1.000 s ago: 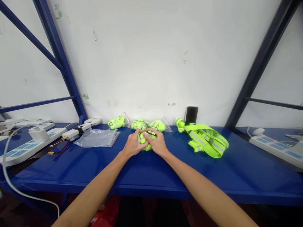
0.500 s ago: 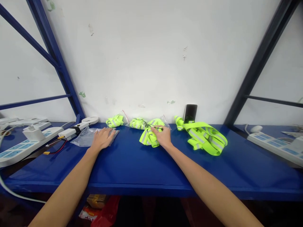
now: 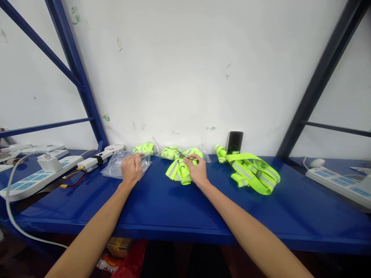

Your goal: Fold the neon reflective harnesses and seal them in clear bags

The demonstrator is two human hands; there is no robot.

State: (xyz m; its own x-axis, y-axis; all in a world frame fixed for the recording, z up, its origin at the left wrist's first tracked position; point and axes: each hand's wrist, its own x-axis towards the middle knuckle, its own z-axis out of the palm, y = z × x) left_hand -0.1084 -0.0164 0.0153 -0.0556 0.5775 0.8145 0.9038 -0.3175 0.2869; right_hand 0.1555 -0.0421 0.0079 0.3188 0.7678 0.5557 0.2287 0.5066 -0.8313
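My left hand (image 3: 131, 168) has its fingers curled at the upper edge of a clear plastic bag (image 3: 116, 166), which looks pinched between them. My right hand (image 3: 197, 170) lies on a loose bundle of neon yellow reflective strap (image 3: 176, 172), with a thin dark strip showing by its fingertips. Just behind that hand are two neon bundles in clear bags (image 3: 170, 153) (image 3: 193, 153), partly hidden by it. A third bagged bundle (image 3: 143, 148) sits behind my left hand.
A larger tangle of reflective strap (image 3: 249, 170) and an upright phone (image 3: 234, 142) stand to the right on the blue metal shelf (image 3: 162, 208). White power strips (image 3: 37, 181) (image 3: 336, 181), a small fan (image 3: 114, 147) and red-black wires (image 3: 75, 180) lie farther out.
My left hand has risen from lying flat on the bag and now curls at its edge, and the bag has shifted right. The strap bundle under my right hand has spread leftward.
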